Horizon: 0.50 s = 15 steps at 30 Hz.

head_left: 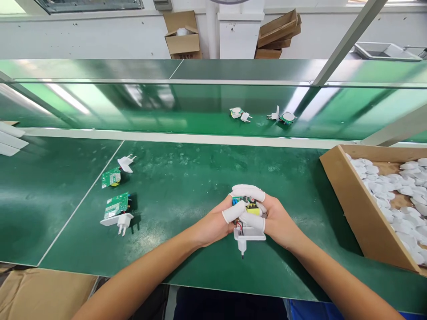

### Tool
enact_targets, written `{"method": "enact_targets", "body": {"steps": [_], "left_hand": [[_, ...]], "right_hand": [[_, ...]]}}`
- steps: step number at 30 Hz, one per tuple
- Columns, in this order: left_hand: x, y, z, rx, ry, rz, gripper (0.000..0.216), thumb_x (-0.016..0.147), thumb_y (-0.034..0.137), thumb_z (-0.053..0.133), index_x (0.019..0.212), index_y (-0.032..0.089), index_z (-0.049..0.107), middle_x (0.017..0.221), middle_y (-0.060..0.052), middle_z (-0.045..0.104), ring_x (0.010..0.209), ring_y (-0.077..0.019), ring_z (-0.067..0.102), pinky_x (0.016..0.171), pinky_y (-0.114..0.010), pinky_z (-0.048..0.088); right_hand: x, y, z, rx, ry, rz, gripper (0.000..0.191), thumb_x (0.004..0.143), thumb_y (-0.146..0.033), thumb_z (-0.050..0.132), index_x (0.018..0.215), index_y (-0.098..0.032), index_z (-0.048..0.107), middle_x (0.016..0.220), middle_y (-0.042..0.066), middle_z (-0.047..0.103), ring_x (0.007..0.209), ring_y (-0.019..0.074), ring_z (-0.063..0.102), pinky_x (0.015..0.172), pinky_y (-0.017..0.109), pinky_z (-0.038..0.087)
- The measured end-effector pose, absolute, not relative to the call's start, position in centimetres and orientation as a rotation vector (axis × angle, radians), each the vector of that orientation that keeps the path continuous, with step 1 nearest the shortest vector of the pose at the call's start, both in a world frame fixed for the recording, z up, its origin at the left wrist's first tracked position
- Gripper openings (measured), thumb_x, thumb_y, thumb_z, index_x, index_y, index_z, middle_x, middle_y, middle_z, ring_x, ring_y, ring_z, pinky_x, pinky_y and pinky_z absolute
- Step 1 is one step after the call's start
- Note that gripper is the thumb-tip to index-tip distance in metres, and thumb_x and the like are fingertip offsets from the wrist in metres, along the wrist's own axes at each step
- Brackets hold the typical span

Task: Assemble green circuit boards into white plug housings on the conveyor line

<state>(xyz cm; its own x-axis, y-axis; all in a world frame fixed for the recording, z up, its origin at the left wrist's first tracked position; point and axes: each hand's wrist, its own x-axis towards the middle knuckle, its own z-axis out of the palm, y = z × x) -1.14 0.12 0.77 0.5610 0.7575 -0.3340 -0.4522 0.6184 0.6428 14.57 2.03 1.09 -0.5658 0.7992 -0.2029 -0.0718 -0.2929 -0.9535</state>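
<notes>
My left hand (215, 224) and my right hand (275, 220) meet over the green bench, both closed round one small green circuit board (245, 205) with a yellow part on it. White finger cots cover my fingertips. A white plug base (248, 235) hangs under the board on red and black wires, its pins pointing toward me. My thumbs press on the board from above.
Two more boards with white plugs (116, 211) (115, 174) lie at the left. Two similar units (240, 114) (283, 117) sit on the glossy conveyor (167, 106) behind. A cardboard box (353, 204) of several white covers stands at the right. Cartons stand by the far wall.
</notes>
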Motion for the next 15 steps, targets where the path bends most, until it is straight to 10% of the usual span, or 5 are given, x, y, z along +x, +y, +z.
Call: {"method": "enact_targets", "body": {"steps": [15], "left_hand": [[-1.09, 0.09, 1.14, 0.618, 0.657, 0.758, 0.058, 0.080, 0.052, 0.054, 0.129, 0.023, 0.041, 0.120, -0.011, 0.058, 0.106, -0.0262, 0.056, 0.086, -0.039, 0.045]], "right_hand": [[14.79, 1.93, 1.54, -0.906, -1.679, 1.572, 0.033, 0.081, -0.020, 0.056, 0.113, -0.029, 0.058, 0.134, 0.005, 0.043, 0.109, 0.0214, 0.054, 0.084, 0.034, 0.052]]}}
